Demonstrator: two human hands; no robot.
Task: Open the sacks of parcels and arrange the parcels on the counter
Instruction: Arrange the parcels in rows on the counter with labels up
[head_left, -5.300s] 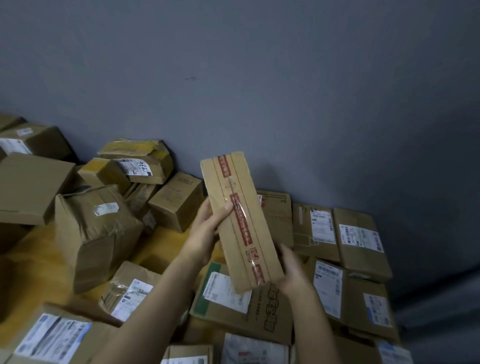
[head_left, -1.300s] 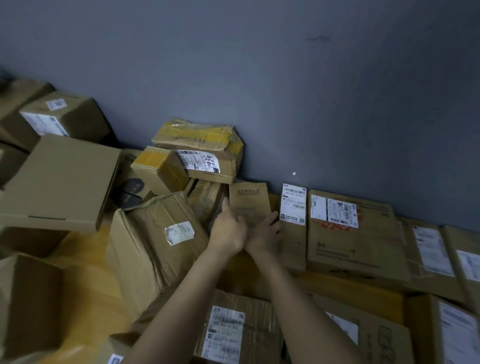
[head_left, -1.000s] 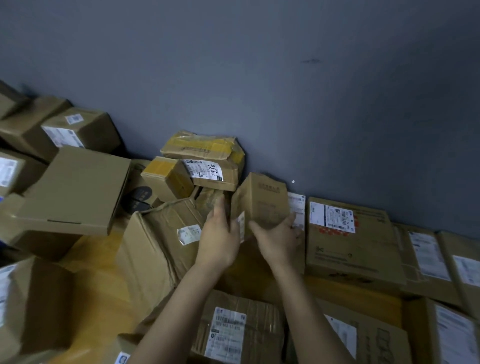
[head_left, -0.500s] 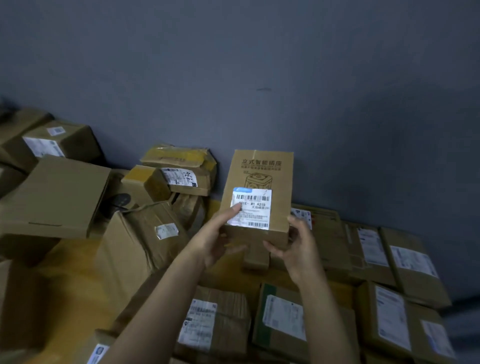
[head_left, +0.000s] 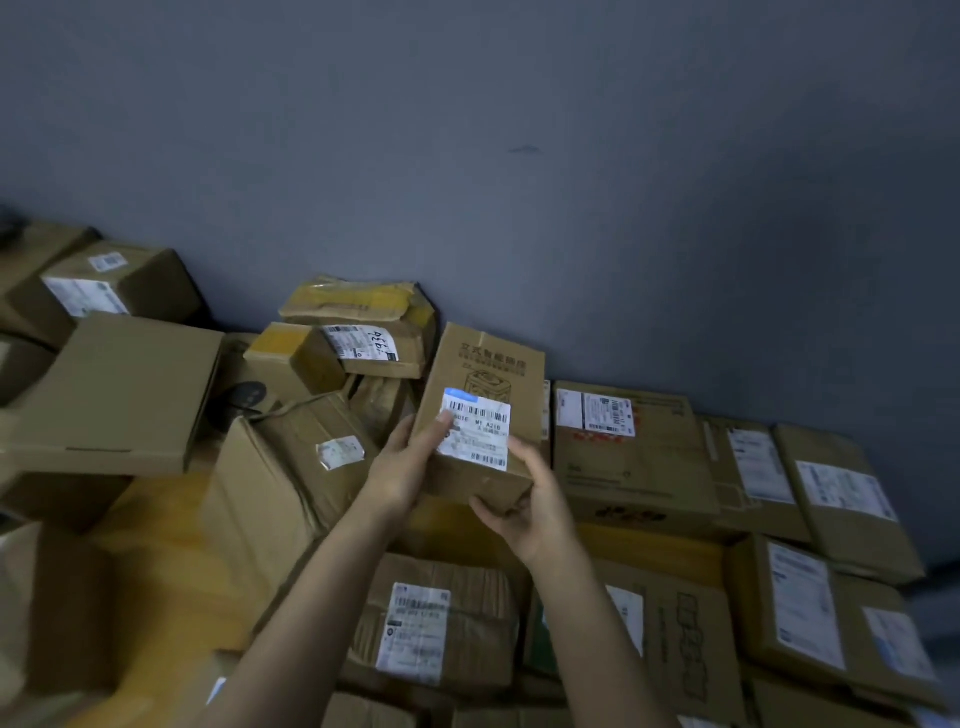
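I hold a small brown cardboard parcel (head_left: 488, 374) with a white barcode label facing me, lifted above the yellow counter (head_left: 156, 551). My left hand (head_left: 405, 467) grips its left side, thumb on the label. My right hand (head_left: 530, 509) cups its lower right corner from below. The parcel is tilted, top end away from me, close to the grey wall.
Cardboard parcels cover the counter: a row of labelled boxes (head_left: 623, 447) on the right along the wall, a leaning box (head_left: 291, 478) and a flat box (head_left: 119, 395) on the left, a yellow-taped box (head_left: 363, 332) at the back, more boxes (head_left: 436, 623) under my arms.
Five seconds ago I held a long red-taped parcel. Since then both hands picked this small parcel from beside the wall, lifted it and turned its label toward me; now it is tilted.
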